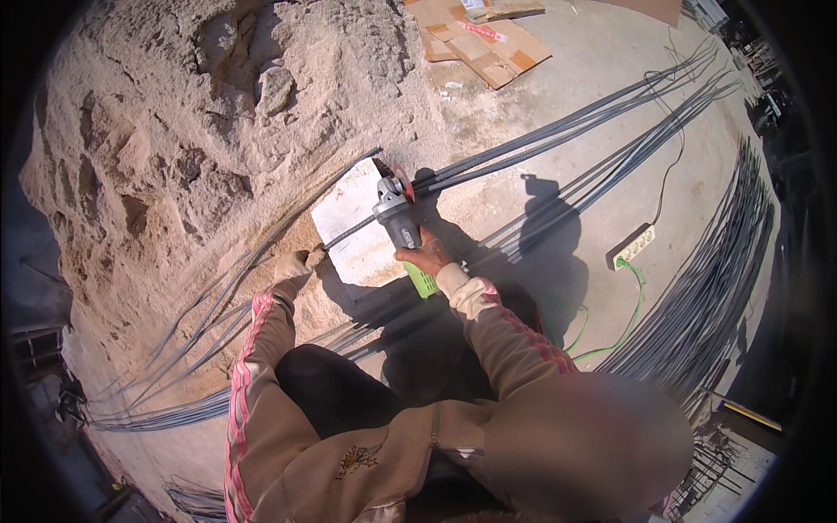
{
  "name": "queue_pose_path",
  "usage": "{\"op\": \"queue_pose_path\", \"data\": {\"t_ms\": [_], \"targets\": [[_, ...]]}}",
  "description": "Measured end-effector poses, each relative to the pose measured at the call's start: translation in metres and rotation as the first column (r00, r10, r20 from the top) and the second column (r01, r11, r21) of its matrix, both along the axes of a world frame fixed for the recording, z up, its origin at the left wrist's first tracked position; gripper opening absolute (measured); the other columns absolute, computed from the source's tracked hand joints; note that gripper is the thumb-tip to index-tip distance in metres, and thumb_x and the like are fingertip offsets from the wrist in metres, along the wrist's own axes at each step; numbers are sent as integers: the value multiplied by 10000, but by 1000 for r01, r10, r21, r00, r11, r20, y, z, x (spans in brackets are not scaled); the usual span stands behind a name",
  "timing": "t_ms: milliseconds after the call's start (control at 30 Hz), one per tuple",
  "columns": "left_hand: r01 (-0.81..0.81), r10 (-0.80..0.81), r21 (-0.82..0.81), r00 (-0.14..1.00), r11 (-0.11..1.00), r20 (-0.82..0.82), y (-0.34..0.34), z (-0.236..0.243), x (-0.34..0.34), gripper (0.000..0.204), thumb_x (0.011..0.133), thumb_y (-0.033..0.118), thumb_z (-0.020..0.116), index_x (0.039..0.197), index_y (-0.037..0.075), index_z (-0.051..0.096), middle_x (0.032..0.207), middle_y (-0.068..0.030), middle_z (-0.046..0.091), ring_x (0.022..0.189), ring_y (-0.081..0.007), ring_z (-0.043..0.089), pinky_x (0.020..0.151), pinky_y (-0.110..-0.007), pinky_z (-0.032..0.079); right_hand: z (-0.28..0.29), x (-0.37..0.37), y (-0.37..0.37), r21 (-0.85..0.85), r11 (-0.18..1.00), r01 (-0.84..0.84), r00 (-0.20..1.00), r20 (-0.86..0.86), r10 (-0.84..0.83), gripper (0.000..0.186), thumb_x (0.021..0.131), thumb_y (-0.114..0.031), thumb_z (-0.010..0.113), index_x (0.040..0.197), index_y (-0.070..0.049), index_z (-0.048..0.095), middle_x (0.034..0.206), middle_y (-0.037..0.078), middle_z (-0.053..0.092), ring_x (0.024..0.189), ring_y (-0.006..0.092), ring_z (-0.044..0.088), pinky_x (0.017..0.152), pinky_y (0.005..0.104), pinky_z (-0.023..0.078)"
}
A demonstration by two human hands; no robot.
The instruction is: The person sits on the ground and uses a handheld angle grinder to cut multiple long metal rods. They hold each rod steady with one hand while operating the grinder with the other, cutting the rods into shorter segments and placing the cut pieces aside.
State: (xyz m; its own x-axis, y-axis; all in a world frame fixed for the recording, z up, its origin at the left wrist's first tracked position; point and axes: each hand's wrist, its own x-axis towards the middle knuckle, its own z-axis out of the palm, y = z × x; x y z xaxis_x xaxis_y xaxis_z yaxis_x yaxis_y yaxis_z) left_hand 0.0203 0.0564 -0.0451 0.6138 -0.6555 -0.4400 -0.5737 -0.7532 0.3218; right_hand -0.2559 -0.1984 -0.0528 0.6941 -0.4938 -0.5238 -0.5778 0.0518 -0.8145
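Observation:
My right hand (425,254) is wrapped round the body of an angle grinder (399,225), dark grey with a silver head and a green rear end. Its reddish disc (403,185) is at a steel reinforcing bar (353,228) that lies across a white block (370,261). I cannot tell whether the disc touches the bar. On the block's left side, my left hand (295,264) is closed round the bar's near end; it looks gloved or dusty, and its fingers are partly hidden.
A big sand heap (174,131) rises at the left. Long bundles of bars (558,139) run to the far right, with a thick bundle (697,279) beyond. A power strip (635,247) with a green cord (641,309) lies on the concrete. Flattened cardboard (488,48) is at the back.

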Motion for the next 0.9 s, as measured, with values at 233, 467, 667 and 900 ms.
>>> {"op": "queue_pose_path", "data": {"t_ms": [233, 467, 667, 900], "targets": [[22, -22, 62, 1000, 998, -9, -10, 10, -1, 655, 952, 689, 498, 1032, 102, 779, 954, -231, 739, 983, -435, 696, 846, -515, 529, 19, -9, 3, 40, 995, 94, 987, 129, -99, 906, 678, -422, 872, 1407, -4, 534, 1265, 225, 648, 1171, 356, 633, 1004, 428, 500], [43, -37, -118, 998, 992, 54, -6, 19, -17, 593, 971, 629, 521, 1148, 102, 726, 1000, -240, 736, 990, -451, 694, 873, -519, 527, 78, -53, -16, 302, 922, 244, 905, 271, -329, 566, 740, -259, 851, 1208, -56, 607, 971, 61, 677, 854, 186, 667, 771, 350, 550], [-7, 13, -75, 997, 997, 78, -11, 35, -20, 571, 957, 645, 522, 1058, 134, 756, 941, -208, 749, 970, -419, 710, 861, -507, 540, 110, -97, -46, 321, 867, 382, 815, 326, -479, 484, 802, -170, 830, 1220, -77, 606, 951, 41, 659, 812, 182, 663, 716, 362, 559], [-42, 80, -147, 962, 988, 261, -40, 88, 33, 557, 906, 645, 610, 1082, 139, 763, 975, -185, 756, 987, -390, 718, 850, -478, 553, 154, -138, -62, 216, 804, 554, 754, 279, -594, 528, 795, -98, 817, 1248, -15, 557, 1000, 92, 694, 800, 232, 717, 717, 378, 597]]}}
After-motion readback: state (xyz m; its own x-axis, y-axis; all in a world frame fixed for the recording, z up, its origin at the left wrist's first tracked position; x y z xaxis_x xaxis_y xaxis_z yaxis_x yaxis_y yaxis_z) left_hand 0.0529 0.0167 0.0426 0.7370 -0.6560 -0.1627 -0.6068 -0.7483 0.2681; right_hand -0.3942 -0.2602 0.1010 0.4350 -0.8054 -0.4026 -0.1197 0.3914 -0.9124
